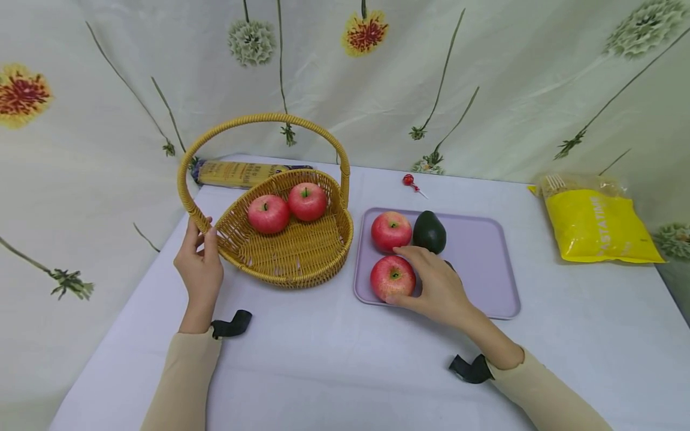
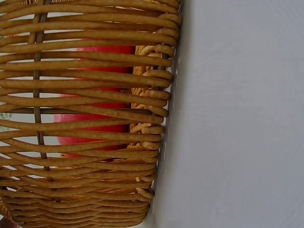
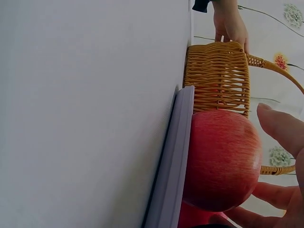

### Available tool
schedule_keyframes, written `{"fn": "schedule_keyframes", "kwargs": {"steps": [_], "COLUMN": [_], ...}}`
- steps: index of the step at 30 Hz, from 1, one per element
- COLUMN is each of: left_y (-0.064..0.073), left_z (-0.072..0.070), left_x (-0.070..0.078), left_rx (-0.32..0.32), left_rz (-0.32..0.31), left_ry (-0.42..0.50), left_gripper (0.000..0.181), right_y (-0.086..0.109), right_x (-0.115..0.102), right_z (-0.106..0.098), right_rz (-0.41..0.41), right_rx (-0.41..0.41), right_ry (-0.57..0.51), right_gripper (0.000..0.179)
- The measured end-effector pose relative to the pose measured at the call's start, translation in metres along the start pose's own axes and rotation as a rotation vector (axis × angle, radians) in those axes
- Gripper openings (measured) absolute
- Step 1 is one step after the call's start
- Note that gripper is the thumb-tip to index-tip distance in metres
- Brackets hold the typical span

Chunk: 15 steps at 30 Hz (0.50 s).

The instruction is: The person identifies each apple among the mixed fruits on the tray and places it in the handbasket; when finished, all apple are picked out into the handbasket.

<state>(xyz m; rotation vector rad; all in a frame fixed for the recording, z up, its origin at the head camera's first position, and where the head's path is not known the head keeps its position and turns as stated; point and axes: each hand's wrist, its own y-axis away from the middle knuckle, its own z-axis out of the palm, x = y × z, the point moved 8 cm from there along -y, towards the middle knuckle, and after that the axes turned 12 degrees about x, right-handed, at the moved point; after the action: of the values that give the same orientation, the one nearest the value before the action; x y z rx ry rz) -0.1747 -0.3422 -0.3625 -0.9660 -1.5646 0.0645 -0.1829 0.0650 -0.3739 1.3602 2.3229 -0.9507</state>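
My left hand point(image 1: 200, 263) grips the wicker basket point(image 1: 291, 272) where its handle point(image 1: 264, 118) meets the rim on the left. Inside the basket lie two red apples, a left apple point(image 1: 268, 214) and a right apple point(image 1: 307, 202). Over the front apple point(image 1: 392, 278) on the purple tray point(image 1: 485, 269), my right hand point(image 1: 439, 287) has thumb and fingers spread at opposite sides. The right wrist view shows a gap between the thumb point(image 3: 280, 126) and this apple. Behind it on the tray are another apple point(image 1: 391, 231) and an avocado point(image 1: 429, 232); my right hand mostly hides a dark item.
A yellow packet point(image 1: 601, 224) stands at the right of the white table point(image 1: 334, 371). Behind the tray lies a red lollipop point(image 1: 409, 181). A long yellow package point(image 1: 237, 173) lies behind the basket, in front of the flowered cloth point(image 1: 485, 120).
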Motion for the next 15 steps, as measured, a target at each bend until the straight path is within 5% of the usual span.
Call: {"fn": "schedule_keyframes", "kwargs": {"steps": [15], "left_y": [-0.0008], "left_z": [0.0007], "left_x": [-0.0017], "left_rx": [-0.001], "left_rz": [0.015], "left_ry": [-0.013], "left_gripper": [0.040], "right_y": [0.0007], "right_x": [0.0011], "right_z": [0.0038], "right_rz": [-0.021], "right_rx": [-0.014], "right_ry": [0.076], "right_gripper": [0.083]}}
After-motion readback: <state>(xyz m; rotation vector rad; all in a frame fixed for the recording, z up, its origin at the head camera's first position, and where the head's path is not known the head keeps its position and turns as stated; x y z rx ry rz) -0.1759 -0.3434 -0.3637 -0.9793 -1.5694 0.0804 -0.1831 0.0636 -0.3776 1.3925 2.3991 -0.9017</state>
